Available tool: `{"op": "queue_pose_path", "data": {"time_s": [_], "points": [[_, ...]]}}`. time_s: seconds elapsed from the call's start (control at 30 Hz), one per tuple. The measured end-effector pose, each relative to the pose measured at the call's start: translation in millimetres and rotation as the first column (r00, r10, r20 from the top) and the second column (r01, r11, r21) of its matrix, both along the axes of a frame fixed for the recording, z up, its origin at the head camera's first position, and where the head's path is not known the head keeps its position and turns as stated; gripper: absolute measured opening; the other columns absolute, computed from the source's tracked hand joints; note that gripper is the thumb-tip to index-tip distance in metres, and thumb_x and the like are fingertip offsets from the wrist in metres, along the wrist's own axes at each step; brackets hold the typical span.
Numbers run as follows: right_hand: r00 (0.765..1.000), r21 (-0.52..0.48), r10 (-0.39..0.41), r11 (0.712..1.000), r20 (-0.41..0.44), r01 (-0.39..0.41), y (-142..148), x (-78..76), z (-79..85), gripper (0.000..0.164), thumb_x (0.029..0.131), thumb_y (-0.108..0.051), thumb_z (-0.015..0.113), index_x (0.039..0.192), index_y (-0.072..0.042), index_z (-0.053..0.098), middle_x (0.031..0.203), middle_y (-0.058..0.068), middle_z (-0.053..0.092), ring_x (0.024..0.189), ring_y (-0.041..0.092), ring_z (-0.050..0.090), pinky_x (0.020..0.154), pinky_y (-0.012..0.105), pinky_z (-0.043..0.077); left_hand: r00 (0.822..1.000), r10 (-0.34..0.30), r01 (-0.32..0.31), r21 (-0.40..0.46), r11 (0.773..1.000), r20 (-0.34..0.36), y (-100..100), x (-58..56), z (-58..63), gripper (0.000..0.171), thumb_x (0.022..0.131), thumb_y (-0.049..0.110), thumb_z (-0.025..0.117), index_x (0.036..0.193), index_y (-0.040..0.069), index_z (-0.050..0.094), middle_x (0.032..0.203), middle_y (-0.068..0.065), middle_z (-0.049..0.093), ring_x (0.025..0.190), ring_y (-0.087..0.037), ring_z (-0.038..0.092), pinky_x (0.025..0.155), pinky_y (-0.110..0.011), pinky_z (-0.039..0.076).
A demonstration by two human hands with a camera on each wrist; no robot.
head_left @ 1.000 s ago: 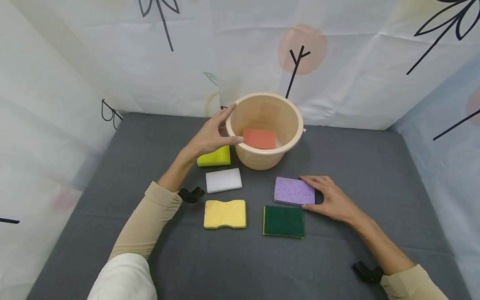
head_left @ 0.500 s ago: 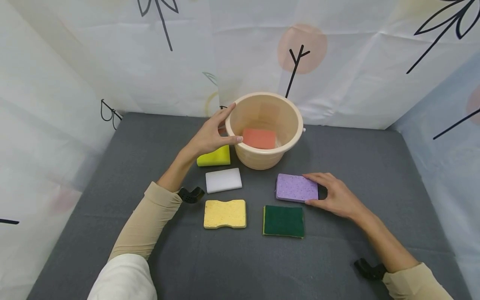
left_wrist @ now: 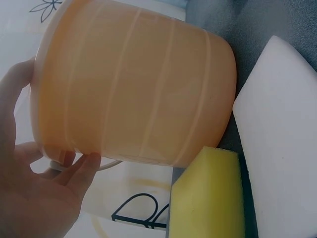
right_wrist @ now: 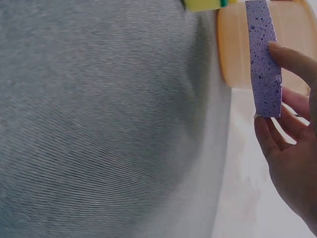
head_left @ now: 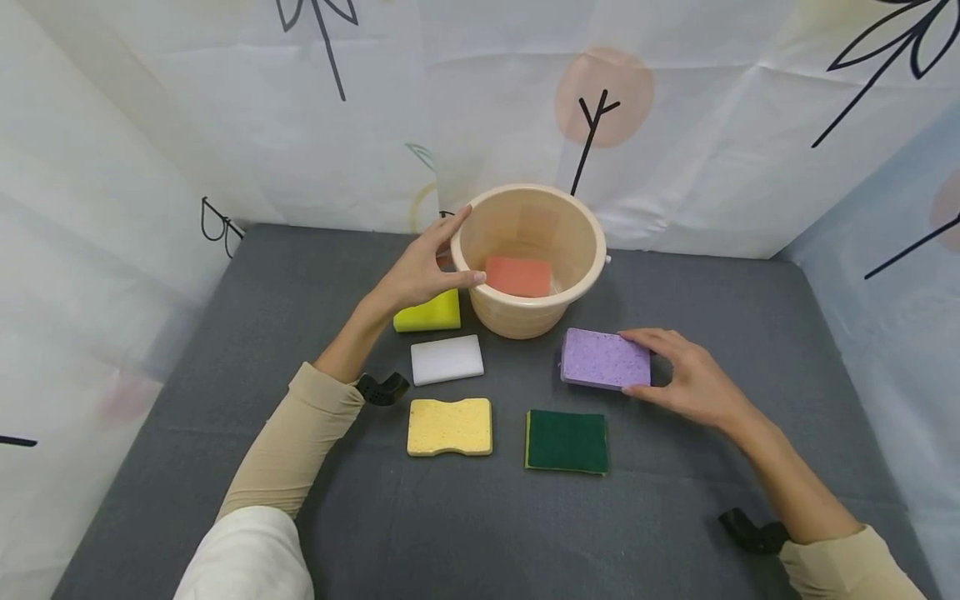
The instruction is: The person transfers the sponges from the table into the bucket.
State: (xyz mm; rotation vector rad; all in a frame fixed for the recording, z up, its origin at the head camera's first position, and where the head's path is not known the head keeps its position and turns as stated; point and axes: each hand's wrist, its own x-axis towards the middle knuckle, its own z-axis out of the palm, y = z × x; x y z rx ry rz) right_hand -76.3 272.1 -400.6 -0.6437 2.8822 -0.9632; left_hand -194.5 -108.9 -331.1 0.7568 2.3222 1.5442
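Bucket [head_left: 517,318] upper centre in head view, left hand [head_left: 418,273] gripping it, likely steadying; purple sponge [head_left: 603,358] right of centre in right hand [head_left: 697,382]. Left wrist: fingers [left_wrist: 85,172] wide on bucket. Right wrist: purple sponge upper right, pinched edgewise, presumably for control.

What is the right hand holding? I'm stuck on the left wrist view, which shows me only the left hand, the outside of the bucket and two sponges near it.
Observer: The right hand grips a purple sponge by its right end.
Operator: Good. Is anything inside the bucket?
Observer: Yes, the head view shows an orange-red sponge in there.
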Motion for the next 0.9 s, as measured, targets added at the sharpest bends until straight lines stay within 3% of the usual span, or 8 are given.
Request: {"op": "queue_pose_path", "data": {"time_s": [0.57, 0.8, 0.9], "points": [[0.993, 0.021, 0.008, 1.000, -0.122, -0.005, 0, 0.2, 33.0, 0.073, 0.070, -0.014, 0.091, 0.136, -0.009, 0.060, 0.131, 0.012, 0.059, 0.109, 0.027, 0.056, 0.083, 0.047, 0.047, 1.000, -0.006, 0.005, 0.022, 1.000, 0.028, 2, 0.2, -1.2, 0.093, 0.088, 0.007, 0.072, 0.159, 0.003, 0.012, 0.156, -0.024, 0.020, 0.141, -0.039, 0.036, 0.108, -0.044, 0.044], [0.986, 0.021, 0.021, 1.000, -0.166, -0.018, 2, -2.1, 47.8, 0.075, 0.068, -0.014, 0.093, 0.135, -0.011, 0.061, 0.129, 0.008, 0.060, 0.105, 0.019, 0.056, 0.082, 0.025, 0.043, 1.000, -0.003, 0.002, 0.027, 1.000, 0.025, 2, 0.5, -0.6, 0.092, 0.088, 0.006, 0.071, 0.159, 0.003, 0.013, 0.156, -0.025, 0.021, 0.142, -0.039, 0.035, 0.109, -0.044, 0.043], [0.986, 0.028, 0.021, 0.999, -0.165, -0.016, 2, -3.4, 53.4, 0.075, 0.067, -0.015, 0.093, 0.135, -0.011, 0.061, 0.129, 0.008, 0.061, 0.104, 0.019, 0.056, 0.082, 0.025, 0.042, 1.000, 0.003, -0.004, 0.025, 1.000, 0.025, 2, 0.8, 0.0, 0.092, 0.088, 0.007, 0.071, 0.159, 0.003, 0.013, 0.157, -0.025, 0.019, 0.142, -0.038, 0.035, 0.109, -0.044, 0.043]]}}
